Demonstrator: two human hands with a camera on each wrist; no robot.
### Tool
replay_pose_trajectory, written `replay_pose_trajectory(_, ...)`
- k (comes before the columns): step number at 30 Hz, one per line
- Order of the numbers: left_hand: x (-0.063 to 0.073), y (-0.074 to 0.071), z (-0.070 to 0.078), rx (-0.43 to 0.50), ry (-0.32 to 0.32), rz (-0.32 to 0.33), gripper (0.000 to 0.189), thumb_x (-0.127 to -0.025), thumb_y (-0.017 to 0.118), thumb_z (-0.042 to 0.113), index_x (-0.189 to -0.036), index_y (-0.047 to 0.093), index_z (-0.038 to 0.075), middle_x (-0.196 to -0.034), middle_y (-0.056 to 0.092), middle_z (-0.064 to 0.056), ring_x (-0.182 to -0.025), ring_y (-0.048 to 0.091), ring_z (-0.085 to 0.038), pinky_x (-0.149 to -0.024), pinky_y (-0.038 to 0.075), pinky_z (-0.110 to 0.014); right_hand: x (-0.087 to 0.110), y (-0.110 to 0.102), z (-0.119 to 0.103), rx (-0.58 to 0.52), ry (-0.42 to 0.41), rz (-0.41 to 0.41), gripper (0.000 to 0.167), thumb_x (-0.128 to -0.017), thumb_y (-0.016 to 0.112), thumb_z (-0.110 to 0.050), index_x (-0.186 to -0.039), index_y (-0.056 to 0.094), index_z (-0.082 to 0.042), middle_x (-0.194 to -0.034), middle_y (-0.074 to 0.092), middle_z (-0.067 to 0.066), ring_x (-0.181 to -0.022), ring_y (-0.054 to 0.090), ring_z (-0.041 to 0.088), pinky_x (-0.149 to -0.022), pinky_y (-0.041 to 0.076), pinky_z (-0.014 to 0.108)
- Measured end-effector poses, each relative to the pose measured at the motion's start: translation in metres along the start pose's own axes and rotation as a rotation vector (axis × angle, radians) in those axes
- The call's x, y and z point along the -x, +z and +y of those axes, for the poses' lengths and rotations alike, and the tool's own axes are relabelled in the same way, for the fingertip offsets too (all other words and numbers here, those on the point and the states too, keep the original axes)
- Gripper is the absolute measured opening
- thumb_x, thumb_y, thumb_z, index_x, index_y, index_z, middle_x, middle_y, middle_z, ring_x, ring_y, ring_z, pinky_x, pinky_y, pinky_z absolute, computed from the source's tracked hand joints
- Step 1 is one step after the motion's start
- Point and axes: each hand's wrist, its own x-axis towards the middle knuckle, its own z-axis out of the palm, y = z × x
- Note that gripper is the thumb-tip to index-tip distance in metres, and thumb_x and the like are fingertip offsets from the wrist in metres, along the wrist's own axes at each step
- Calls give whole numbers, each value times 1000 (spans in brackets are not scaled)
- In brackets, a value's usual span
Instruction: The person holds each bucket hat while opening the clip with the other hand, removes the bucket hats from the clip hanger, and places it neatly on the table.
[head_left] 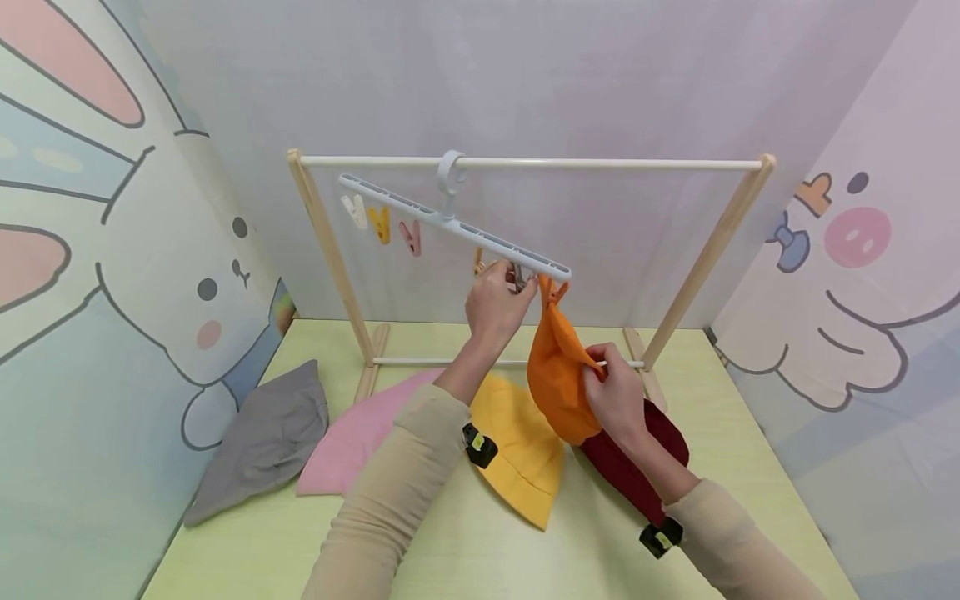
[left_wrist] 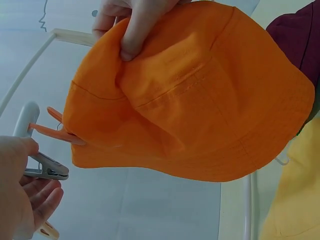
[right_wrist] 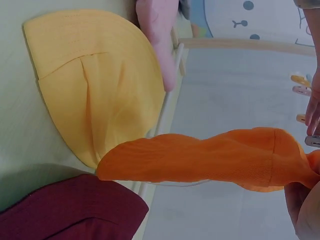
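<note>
An orange bucket hat [head_left: 558, 375] hangs from an orange clothespin [left_wrist: 60, 134] at the low right end of a tilted light-blue hanger [head_left: 397, 202]. My right hand [head_left: 617, 392] pinches the hat's edge between thumb and fingers. Beside that clip, my left hand [head_left: 498, 307] holds a grey clothespin [left_wrist: 50, 169] between thumb and fingers. In the left wrist view the grey clip's tips are apart from the hat. White [head_left: 355, 212], yellow [head_left: 380, 225] and pink [head_left: 411, 238] clothespins dangle toward the hanger's high end.
The hanger hooks over the white bar [head_left: 615, 164] of a wooden-sided rack [head_left: 708, 262]. On the pale table [head_left: 720, 467] lie a grey hat [head_left: 266, 442], a pink hat [head_left: 360, 442], a yellow hat [head_left: 521, 450] and a maroon hat [head_left: 622, 471]. Cartoon-printed walls stand at both sides.
</note>
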Motion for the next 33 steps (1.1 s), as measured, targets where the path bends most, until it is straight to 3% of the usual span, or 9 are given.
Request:
replay_pose_trajectory(14,2,0,-2,25,-15,1,24,-84,63,32,-98,63,13,-91,66,1,-75,64,-12,-64,49,-30,1,-7,-7,12,-70,-1,16,-79,65,-1,-94,59,-5,-83,66,9,-56,55,13,-50,47,25)
replay_pose_trajectory(20,5,-3,-1,44,-26,6,33,-83,64,32,-109,60,12,-102,66,0,-84,65,-14,-68,50,-31,2,-9,-8,5,-73,6,16,-79,65,-2,-93,60,-5,-84,67,9,-57,58,14,-51,48,26)
replay_pose_trajectory(26,9,-6,1,50,-17,6,38,-83,65,33,-114,59,14,-113,61,0,-94,63,-18,-74,50,-33,2,-12,-8,6,-79,19,15,-79,65,-1,-92,60,-5,-83,67,10,-56,60,15,-51,51,28)
replay_pose_trajectory(33,14,-8,1,51,32,42,38,-81,67,30,-113,60,12,-120,56,-2,-93,59,-18,-71,49,-32,2,-14,-9,4,-77,18,15,-79,66,-2,-92,60,-5,-81,67,9,-55,60,13,-52,50,26)
